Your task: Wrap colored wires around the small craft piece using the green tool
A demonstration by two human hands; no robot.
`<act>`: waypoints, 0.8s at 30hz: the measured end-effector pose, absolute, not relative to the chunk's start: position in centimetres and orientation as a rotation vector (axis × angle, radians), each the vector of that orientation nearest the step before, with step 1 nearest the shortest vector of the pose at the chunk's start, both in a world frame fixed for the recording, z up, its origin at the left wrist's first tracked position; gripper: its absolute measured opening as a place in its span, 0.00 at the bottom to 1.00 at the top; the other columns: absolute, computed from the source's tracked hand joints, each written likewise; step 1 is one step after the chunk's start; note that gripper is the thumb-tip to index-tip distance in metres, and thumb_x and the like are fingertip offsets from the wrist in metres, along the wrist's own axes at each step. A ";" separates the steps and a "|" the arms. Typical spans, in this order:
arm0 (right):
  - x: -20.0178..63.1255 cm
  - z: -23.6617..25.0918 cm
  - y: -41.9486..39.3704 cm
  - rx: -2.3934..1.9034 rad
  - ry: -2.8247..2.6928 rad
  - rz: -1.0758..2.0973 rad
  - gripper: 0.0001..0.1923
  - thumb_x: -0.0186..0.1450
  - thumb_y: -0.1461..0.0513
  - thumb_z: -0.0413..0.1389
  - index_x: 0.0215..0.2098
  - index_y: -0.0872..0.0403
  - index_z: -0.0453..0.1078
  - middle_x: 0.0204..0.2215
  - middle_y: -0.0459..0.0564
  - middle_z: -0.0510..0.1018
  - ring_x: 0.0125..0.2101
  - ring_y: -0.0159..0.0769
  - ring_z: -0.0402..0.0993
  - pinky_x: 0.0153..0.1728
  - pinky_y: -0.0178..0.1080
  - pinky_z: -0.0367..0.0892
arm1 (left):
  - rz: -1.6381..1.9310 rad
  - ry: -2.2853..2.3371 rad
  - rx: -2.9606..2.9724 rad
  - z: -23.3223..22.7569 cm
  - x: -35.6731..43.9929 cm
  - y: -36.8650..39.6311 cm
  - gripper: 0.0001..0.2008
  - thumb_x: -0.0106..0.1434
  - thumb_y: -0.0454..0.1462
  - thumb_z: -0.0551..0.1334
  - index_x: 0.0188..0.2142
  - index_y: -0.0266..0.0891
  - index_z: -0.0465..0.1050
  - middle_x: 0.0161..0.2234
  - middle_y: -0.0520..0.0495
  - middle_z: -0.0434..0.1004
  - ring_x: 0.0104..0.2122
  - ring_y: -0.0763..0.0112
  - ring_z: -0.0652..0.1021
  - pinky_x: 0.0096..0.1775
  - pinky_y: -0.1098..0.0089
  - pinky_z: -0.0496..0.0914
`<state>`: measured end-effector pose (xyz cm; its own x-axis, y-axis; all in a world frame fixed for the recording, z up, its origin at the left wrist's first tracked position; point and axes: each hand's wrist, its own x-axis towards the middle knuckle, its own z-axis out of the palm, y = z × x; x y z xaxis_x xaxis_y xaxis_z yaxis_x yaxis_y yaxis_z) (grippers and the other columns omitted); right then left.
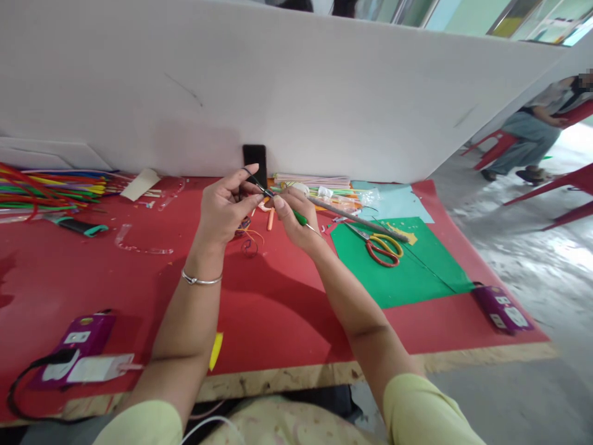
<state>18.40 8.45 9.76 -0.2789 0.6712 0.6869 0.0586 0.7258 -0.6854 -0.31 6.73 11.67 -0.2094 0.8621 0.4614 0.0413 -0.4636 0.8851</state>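
Note:
Above the red tabletop, my left hand (227, 207) is closed in a pinch, with a dark strand of yarn (250, 175) looped over its raised index finger. My right hand (296, 216) grips a crochet hook (301, 219) by its green handle, a thin metal end sticking out toward the wrist. The hook's tip meets a small dark piece between both hands' fingertips, too small to make out. Behind the hands, a black phone (254, 159) leans upright against the white board. Thin orange and purple strands (250, 240) lie below my left hand.
Scissors (383, 247) rest on a green sheet (370, 287) at right. Colourful pipe cleaners (60, 188) and pliers (78, 227) lie at left. Purple boxes sit at front left (88, 337) and right (503, 309). A white board (287, 86) rises behind; a person (532, 123) sits at far right.

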 end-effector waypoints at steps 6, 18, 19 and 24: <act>19.4 9.9 9.2 -0.538 -1.699 1.101 0.31 0.78 0.36 0.55 0.37 0.51 0.83 0.29 0.46 0.74 0.27 0.32 0.70 0.32 0.39 0.71 | 1.653 1.076 1.485 12.3 -1.3 6.2 0.26 0.55 0.30 0.79 0.54 0.43 0.90 0.36 0.48 0.88 0.29 0.73 0.77 0.29 0.69 0.70; 21.2 9.6 10.9 -0.528 -1.642 1.583 0.28 0.69 0.40 0.66 0.32 0.56 0.83 0.30 0.52 0.86 0.24 0.31 0.75 0.24 0.35 0.69 | 1.408 1.088 1.541 13.4 -1.4 4.8 0.23 0.53 0.29 0.75 0.50 0.43 0.90 0.34 0.48 0.85 0.28 0.71 0.77 0.25 0.71 0.67; 21.5 9.8 10.8 -0.520 -1.661 1.591 0.26 0.69 0.41 0.65 0.32 0.56 0.84 0.30 0.53 0.87 0.24 0.32 0.76 0.24 0.35 0.70 | 1.390 1.079 1.546 13.5 -1.5 4.7 0.23 0.53 0.29 0.75 0.49 0.43 0.90 0.33 0.48 0.84 0.27 0.72 0.77 0.25 0.72 0.66; 21.9 10.2 10.7 -0.477 -1.689 1.617 0.24 0.71 0.44 0.65 0.33 0.56 0.84 0.32 0.53 0.88 0.25 0.33 0.78 0.26 0.37 0.74 | 1.349 1.050 1.537 13.5 -1.6 4.6 0.21 0.54 0.29 0.75 0.48 0.44 0.91 0.33 0.49 0.83 0.27 0.74 0.75 0.25 0.73 0.66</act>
<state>21.89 10.69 10.20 -0.6590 0.7091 0.2508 -0.2200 0.1371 -0.9658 -1.61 4.58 13.52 0.0789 0.9466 0.3126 0.0705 -0.3181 0.9454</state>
